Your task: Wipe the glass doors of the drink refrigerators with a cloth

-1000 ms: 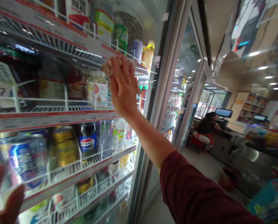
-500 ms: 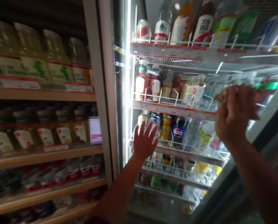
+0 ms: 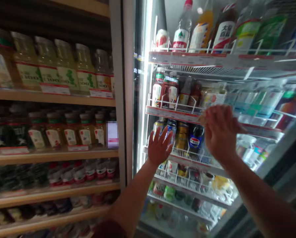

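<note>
My left hand (image 3: 159,147) is spread with its palm toward the glass door (image 3: 252,74) of a lit drinks cooler, and it appears to rest on the glass. It holds nothing. Farther right, my right hand (image 3: 219,135) has a brownish cloth (image 3: 240,128) under its palm, pressed against the same glass. Most of the cloth is hidden by the hand; only its edges stick out on both sides. Behind the glass, near my hands, stand several cans (image 3: 182,136) and a dark blue Pepsi bottle (image 3: 195,140).
Inside the cooler, wire-fronted shelves (image 3: 172,114) carry bottles, cans and cups. The metal door frame (image 3: 272,162) slants along the right. To the left, beyond a grey upright post (image 3: 120,82), wooden shelves (image 3: 53,99) hold rows of juice bottles (image 3: 84,67).
My right hand has moved left and slightly down across the glass with the cloth. My left hand stays spread at nearly the same spot on the door. The view has shifted left.
</note>
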`<action>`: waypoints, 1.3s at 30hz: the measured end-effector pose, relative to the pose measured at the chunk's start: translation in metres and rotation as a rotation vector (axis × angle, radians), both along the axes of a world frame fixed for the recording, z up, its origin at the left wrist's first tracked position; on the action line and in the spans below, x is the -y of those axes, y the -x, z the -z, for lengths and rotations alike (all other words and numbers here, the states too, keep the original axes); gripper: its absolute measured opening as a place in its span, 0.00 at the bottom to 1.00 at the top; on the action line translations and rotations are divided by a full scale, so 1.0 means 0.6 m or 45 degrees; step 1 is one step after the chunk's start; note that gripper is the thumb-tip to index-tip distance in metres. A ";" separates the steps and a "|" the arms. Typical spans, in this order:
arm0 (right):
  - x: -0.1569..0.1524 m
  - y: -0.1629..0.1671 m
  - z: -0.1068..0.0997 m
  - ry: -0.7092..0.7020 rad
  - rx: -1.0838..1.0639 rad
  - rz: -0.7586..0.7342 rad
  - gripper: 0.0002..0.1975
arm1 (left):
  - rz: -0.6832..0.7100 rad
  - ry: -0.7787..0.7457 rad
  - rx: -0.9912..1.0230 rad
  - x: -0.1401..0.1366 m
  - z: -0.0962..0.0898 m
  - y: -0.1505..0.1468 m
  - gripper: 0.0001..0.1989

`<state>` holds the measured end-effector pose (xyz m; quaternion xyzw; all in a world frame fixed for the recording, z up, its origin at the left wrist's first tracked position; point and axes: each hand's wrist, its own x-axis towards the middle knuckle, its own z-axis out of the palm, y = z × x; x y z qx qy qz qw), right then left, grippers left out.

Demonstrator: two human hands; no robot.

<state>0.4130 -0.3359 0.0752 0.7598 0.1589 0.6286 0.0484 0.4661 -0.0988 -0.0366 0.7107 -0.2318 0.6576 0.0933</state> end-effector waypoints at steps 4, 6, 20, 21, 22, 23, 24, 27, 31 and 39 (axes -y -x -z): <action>-0.008 0.016 0.079 0.536 -0.187 -0.086 0.29 | -0.011 -0.008 0.013 0.001 0.001 -0.001 0.32; 0.021 0.015 0.042 0.409 -0.105 -0.072 0.30 | -0.023 -0.014 0.020 0.002 0.001 -0.001 0.31; 0.061 0.026 0.101 0.373 -0.187 -0.240 0.31 | -0.141 -0.151 -0.039 -0.027 -0.007 0.004 0.31; 0.085 0.025 0.080 0.243 -0.100 -0.191 0.31 | -0.140 -0.155 -0.031 -0.029 -0.005 0.002 0.31; 0.107 0.025 0.060 0.097 -0.012 -0.143 0.31 | -0.135 -0.154 -0.022 -0.029 -0.002 0.000 0.31; 0.124 0.025 0.046 -0.042 0.060 -0.102 0.31 | -0.132 -0.145 -0.019 -0.028 0.002 -0.003 0.31; 0.135 0.027 0.042 -0.154 0.109 -0.073 0.31 | -0.129 -0.134 -0.020 -0.026 0.006 -0.005 0.31; 0.126 0.041 0.105 -0.084 0.003 -0.100 0.33 | -0.127 -0.104 -0.038 -0.023 0.017 -0.011 0.31; 0.099 0.056 0.195 0.474 -0.331 -0.277 0.38 | -0.121 -0.129 -0.033 -0.026 0.022 -0.013 0.31; 0.148 0.031 0.066 -0.278 0.080 -0.060 0.33 | -0.101 -0.094 0.017 -0.023 0.024 -0.018 0.31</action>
